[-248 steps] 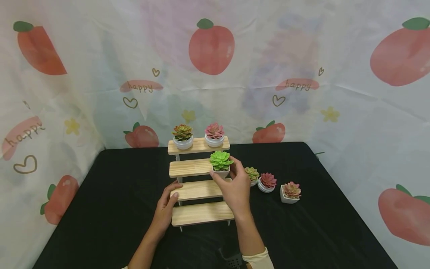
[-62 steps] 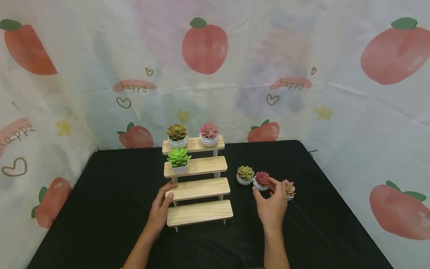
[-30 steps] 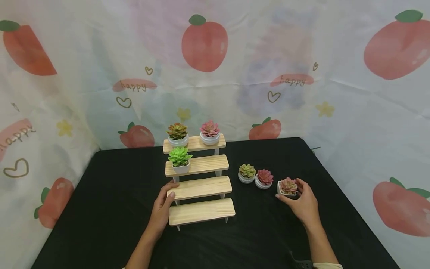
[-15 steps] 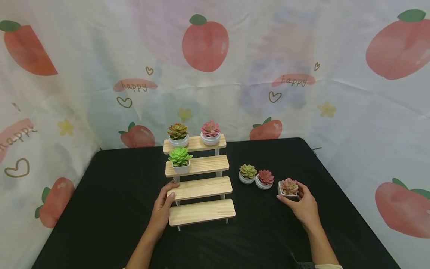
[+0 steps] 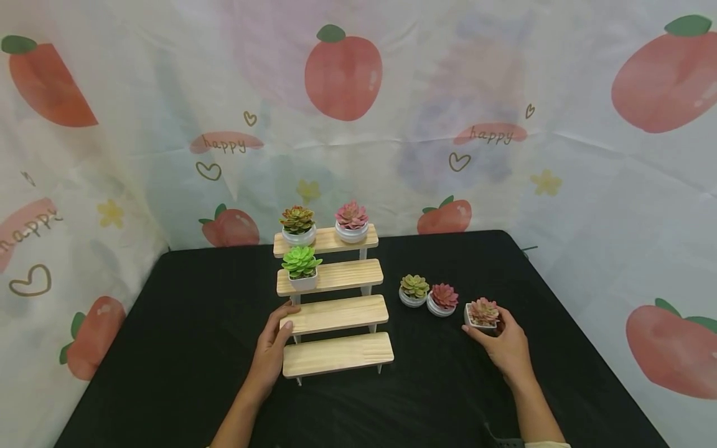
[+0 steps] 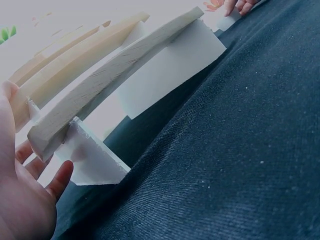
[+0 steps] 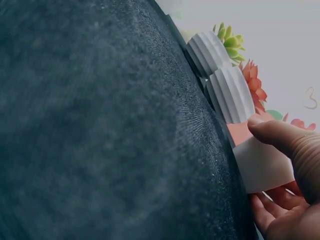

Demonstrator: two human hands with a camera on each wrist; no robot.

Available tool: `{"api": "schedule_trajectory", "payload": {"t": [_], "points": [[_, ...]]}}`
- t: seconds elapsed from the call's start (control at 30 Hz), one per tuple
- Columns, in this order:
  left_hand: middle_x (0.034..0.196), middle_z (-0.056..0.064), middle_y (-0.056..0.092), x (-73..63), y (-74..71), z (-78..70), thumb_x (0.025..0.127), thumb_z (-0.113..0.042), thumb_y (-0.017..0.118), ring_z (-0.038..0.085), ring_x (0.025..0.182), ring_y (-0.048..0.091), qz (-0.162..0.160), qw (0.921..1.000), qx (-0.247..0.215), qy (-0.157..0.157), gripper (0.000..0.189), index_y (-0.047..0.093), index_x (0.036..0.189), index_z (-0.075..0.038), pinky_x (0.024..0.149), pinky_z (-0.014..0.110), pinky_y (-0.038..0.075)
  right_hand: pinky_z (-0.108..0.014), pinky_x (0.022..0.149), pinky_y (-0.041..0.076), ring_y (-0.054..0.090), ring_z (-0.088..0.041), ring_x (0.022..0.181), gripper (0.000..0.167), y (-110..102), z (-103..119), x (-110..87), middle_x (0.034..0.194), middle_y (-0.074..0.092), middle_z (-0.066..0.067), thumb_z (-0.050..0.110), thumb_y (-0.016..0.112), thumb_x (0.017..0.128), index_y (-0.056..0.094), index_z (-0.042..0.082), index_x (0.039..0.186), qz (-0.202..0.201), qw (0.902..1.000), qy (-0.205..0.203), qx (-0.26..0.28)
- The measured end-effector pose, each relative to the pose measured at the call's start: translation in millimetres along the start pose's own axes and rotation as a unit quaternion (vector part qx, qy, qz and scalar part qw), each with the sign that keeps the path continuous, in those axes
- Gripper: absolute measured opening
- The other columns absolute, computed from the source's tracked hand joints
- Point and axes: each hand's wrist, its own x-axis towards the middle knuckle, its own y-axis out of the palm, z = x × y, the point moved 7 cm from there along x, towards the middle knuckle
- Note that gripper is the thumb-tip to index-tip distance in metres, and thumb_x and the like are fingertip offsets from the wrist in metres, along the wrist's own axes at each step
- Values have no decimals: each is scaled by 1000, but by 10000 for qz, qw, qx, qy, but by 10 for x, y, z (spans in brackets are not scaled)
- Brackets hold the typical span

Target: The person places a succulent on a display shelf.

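A wooden four-step display stand (image 5: pixel 338 353) with white supports stands on the black cloth. At the left end of its third board, my left hand (image 5: pixel 271 348) grips the edge. My right hand (image 5: pixel 508 348) holds a pink potted succulent in a square white pot (image 5: pixel 480 316) between thumb and fingers, upright and low at the cloth. The right wrist view shows the thumb on the rim of that pot (image 7: pixel 265 165) and fingers round its far side. On the second board's left end sits a bright green succulent (image 5: pixel 302 264). The top board bears a green-orange succulent (image 5: pixel 299 223) and a pink one (image 5: pixel 351 219).
Between the stand and my right hand, a yellow-green succulent (image 5: pixel 414 289) and a dark pink succulent (image 5: pixel 443 298) in round white pots stand side by side. A fruit-print curtain (image 5: pixel 392 168) hangs behind the black-covered table (image 5: pixel 185 348).
The green succulent moved from my right hand to the second board's left end. My right hand passed the dark pink succulent and took hold of the square-potted one. Almost nothing differs over the last second.
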Motion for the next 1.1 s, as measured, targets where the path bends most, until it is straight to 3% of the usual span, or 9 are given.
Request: {"api": "schedule_trajectory", "payload": {"t": [0.67, 1.1], "points": [[161, 18, 35, 3, 3, -11, 113, -19, 46, 32, 152, 20, -40, 10000, -56, -13, 29, 57, 139, -12, 117, 63, 16, -58, 108, 38, 47, -46, 134, 89, -54, 48, -7, 147, 46, -34, 28, 88, 86, 38, -8, 151, -431, 9990, -130, -69], [161, 17, 35, 7, 3, -1, 113, -22, 46, 33, 152, 21, -9, 10000, -39, -38, 30, 57, 139, -14, 117, 64, 17, -56, 105, 42, 52, -44, 130, 87, -162, 296, -105, 142, 52, -33, 28, 89, 85, 42, -7, 150, -774, 9963, -285, -224]]}}
